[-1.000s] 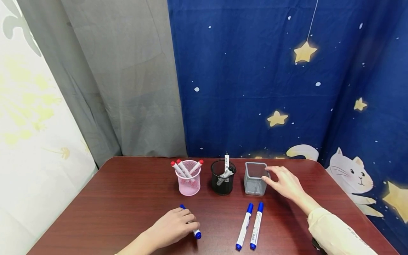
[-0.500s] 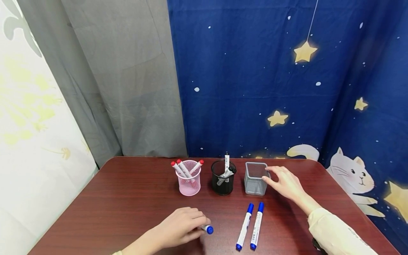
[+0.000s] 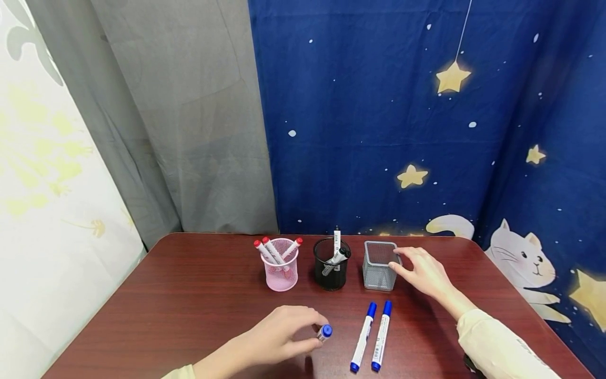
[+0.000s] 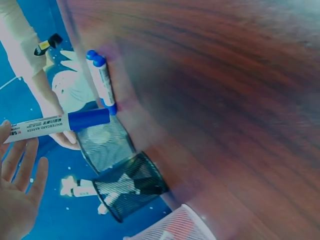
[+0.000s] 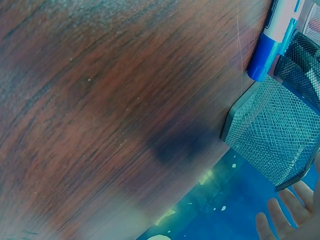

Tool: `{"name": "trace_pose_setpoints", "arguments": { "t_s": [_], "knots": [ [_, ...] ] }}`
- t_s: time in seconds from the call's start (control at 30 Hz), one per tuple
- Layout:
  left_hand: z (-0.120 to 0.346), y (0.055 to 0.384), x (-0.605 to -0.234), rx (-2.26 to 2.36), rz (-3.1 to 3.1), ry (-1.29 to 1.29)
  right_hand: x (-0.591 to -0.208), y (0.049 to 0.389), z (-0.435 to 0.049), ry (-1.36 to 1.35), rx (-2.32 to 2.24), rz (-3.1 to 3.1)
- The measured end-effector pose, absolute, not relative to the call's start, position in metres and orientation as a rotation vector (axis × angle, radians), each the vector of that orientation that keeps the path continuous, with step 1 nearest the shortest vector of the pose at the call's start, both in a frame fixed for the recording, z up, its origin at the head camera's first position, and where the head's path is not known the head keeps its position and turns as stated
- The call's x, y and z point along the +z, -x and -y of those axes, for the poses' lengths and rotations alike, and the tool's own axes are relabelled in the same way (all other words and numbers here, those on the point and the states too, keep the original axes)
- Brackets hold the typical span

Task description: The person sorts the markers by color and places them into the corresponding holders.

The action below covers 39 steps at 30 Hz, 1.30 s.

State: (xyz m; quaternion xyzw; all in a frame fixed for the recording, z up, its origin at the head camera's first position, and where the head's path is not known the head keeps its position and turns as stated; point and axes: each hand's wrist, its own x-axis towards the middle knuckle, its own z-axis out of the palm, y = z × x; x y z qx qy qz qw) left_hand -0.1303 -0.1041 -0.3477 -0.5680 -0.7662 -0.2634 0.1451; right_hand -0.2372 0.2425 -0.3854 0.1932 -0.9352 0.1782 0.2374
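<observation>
My left hand (image 3: 284,334) pinches a blue whiteboard marker (image 4: 45,127) between thumb and fingers, held above the table; its blue end points toward the head camera. In the left wrist view the marker's white barrel and blue cap show at full length. My right hand (image 3: 423,271) holds the grey square mesh pen holder (image 3: 379,276) at the right side of its rim, thumb in front and fingers behind. No pens show inside that holder. Two blue markers, one (image 3: 363,337) left of the other (image 3: 381,337), lie side by side on the table before it.
A pink mesh pen cup (image 3: 281,279) with red-capped markers and a black mesh cup (image 3: 330,276) with black-capped markers stand left of the grey holder. The dark red table (image 3: 189,295) ends at a grey curtain (image 3: 203,131) and a blue starry curtain (image 3: 350,105).
My left hand has picked the blue marker up off the table, moved right with it and turned it end-on to the head camera. My right hand has stayed at the grey holder.
</observation>
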Motion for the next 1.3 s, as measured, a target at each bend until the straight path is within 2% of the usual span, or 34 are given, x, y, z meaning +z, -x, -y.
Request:
{"name": "trace_pose_setpoints", "arguments": {
  "t_s": [0.87, 1.3],
  "knots": [
    [0.048, 0.157, -0.313, -1.38, 2.384, 1.495, -0.385, 0.238, -0.242, -0.519, 0.492, 2.586],
    [0.024, 0.181, -0.297, -1.422, 2.405, 1.4, -0.386, 0.238, -0.241, -0.503, 0.512, 2.602]
  ]
}}
